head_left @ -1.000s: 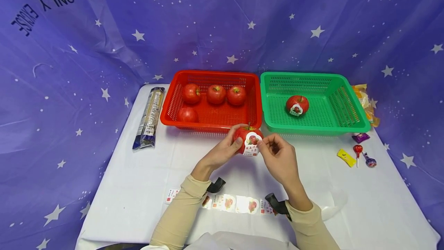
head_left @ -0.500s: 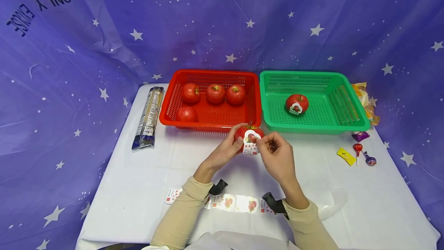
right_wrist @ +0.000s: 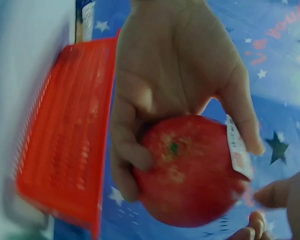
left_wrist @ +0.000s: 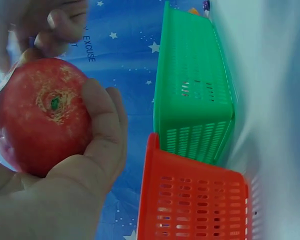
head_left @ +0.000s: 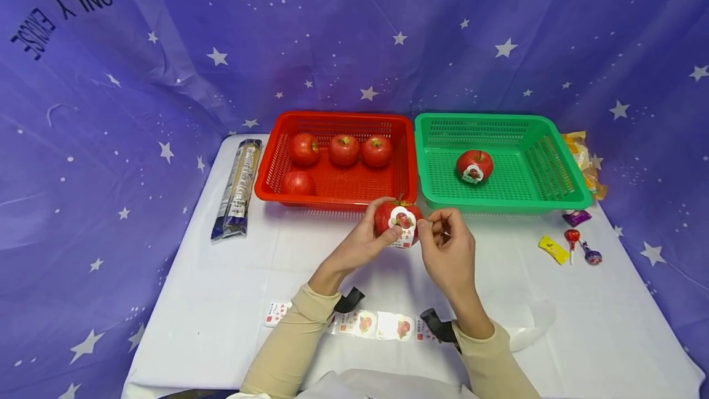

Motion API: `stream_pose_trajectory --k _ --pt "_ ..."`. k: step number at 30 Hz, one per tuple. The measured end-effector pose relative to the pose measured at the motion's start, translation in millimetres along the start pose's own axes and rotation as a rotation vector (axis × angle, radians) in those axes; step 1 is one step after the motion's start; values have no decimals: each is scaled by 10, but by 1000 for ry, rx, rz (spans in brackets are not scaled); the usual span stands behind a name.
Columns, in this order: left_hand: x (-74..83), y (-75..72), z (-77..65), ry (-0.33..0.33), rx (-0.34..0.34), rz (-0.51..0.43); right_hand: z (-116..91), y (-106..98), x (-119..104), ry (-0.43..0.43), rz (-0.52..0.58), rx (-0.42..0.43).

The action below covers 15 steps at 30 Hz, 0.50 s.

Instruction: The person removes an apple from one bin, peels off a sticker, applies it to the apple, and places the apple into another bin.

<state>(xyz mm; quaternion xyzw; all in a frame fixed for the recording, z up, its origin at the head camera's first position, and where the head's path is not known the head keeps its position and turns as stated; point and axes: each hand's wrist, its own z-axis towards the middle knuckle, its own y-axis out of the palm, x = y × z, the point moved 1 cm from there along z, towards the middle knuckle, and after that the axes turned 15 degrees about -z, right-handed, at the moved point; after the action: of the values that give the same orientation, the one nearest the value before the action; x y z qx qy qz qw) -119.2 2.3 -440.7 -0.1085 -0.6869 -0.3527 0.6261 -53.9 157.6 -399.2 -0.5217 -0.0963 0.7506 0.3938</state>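
A red apple (head_left: pixel 382 221) with a white printed sticker (head_left: pixel 408 236) on its front is gripped by my left hand (head_left: pixel 354 245). My left thumb lies on the sticker, and the fingers wrap round the apple's far side, as the left wrist view of the apple (left_wrist: pixel 45 120) shows. Close beside the apple's right side is my right hand (head_left: pixel 451 254), its fingers loosely bent. In the right wrist view, a gap shows between the right thumb (right_wrist: pixel 274 195) and the sticker (right_wrist: pixel 237 150), with nothing seen in that hand.
A red basket (head_left: pixel 338 201) with several apples and a green basket (head_left: pixel 504 205) with one stickered apple (head_left: pixel 474 167) stand behind. A sticker strip (head_left: pixel 368 324) lies in front. Left is a long packet (head_left: pixel 238 189); right are sweets (head_left: pixel 552 251) and lollipops (head_left: pixel 572 239).
The left thumb has moved from the apple's left side onto the sticker. My right hand has shifted slightly right, its thumb off the sticker's edge.
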Motion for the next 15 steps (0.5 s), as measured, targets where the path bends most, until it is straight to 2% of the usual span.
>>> stream_pose_trajectory --k 2,4,5,7,9,15 --pt "17 -5 -9 -2 -11 30 -6 10 9 -202 -66 34" --pt "34 -9 -19 -3 -29 38 -8 32 -2 -400 -150 26" --pt "40 -13 -25 -3 -39 37 -7 47 -10 -477 -186 7" --pt "47 -18 -35 -8 -55 37 -7 76 -18 -566 -251 -30" --pt "50 -20 -45 -10 -77 27 -12 97 -10 -587 -296 -48" --pt "29 -32 -61 -1 -66 46 5 118 45 -520 -314 -98"
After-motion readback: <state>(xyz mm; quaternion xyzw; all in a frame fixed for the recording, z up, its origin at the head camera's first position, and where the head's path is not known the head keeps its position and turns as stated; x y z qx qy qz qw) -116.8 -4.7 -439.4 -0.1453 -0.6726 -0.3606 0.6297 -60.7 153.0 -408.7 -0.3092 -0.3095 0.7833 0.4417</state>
